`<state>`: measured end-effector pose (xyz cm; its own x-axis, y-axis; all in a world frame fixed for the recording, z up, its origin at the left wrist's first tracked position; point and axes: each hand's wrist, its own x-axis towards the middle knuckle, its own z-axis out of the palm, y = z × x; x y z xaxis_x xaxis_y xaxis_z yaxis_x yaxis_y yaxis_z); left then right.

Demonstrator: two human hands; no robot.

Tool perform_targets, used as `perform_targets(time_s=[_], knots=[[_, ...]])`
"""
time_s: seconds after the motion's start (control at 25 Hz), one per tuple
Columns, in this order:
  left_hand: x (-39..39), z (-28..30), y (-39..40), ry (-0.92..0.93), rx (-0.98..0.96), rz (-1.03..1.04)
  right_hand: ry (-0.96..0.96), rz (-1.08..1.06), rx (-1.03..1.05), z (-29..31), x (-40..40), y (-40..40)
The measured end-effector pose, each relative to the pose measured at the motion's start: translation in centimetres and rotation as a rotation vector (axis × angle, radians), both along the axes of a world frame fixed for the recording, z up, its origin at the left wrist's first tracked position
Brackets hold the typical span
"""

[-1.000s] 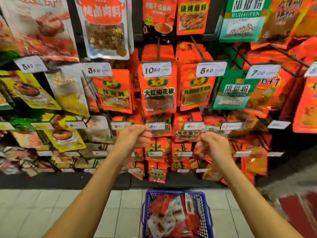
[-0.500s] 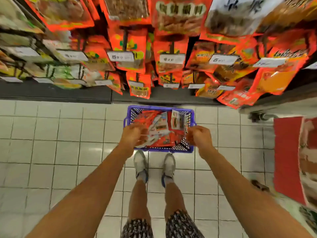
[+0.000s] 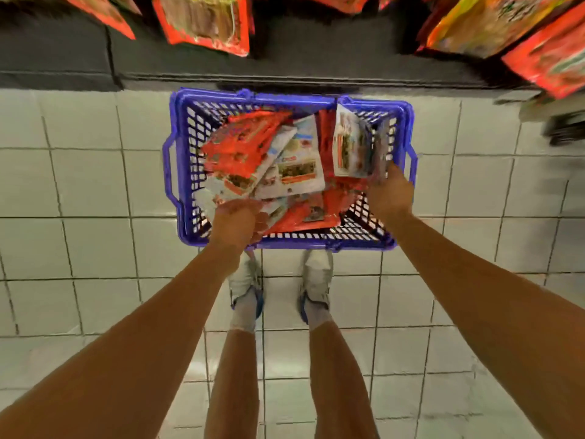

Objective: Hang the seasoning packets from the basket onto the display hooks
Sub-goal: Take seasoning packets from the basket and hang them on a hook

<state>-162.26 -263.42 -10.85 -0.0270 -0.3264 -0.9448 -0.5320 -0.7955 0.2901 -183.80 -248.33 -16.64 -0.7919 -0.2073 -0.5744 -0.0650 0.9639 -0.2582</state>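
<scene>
A loose heap of red and white seasoning packets (image 3: 269, 166) fills the blue plastic mesh basket (image 3: 182, 172) standing on the pale tiled floor (image 3: 79, 185), directly under both hands. The right hand (image 3: 391, 193) holds a small upright stack of packets (image 3: 359, 147) at the basket's right side, its grip closed around their lower edge. The left hand (image 3: 235, 221) reaches into the near left corner, fingers curled onto the heap; whether its grip holds a packet cannot be told. Hanging orange-red packets (image 3: 205, 23) show above.
</scene>
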Motion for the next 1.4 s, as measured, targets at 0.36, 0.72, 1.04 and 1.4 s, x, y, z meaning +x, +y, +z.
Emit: perform_targets(time_s=[0.36, 0.72, 1.04, 1.4], knots=[[-5.1, 3.6, 0.4, 0.412, -0.302, -0.575, -0.602, 0.017, -0.460, 11.2, -3.8, 0.5], [-2.8, 0.9, -0.9, 0.180, -0.325, -0.464, -0.641, -0.241, -0.524, 4.4, -3.7, -1.5], [1.0, -1.7, -1.3, 0.294, -0.198, -0.198, -0.055, 0.639, 0.023, -6.3, -0.8, -1.4], [-0.3, 6.6, -3.8, 0.300, -0.248, -0.087, -0.212, -0.185, -0.708, 9.9, -1.8, -3.2]])
